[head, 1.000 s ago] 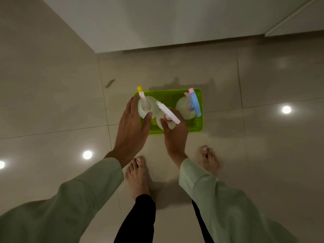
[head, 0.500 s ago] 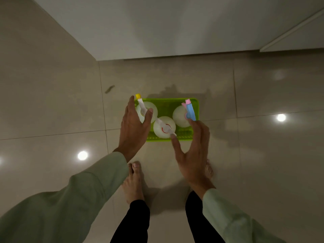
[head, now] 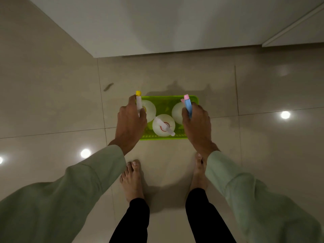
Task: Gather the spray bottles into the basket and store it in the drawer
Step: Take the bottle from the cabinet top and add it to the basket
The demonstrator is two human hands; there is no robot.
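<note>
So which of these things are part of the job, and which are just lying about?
Part of the job:
basket
yellow-tipped bottle
middle bottle
blue-topped bottle
left hand
right hand

Just there:
dark scrap on the floor

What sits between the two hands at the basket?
In the head view, the middle spray bottle stands in the green basket between the left hand and the right hand, its nozzle pointing toward the near-right rim.

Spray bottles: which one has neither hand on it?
The middle bottle, nearest the basket's front edge, with the plain white nozzle. The yellow-tipped bottle and blue-headed bottle sit under the hands.
</note>
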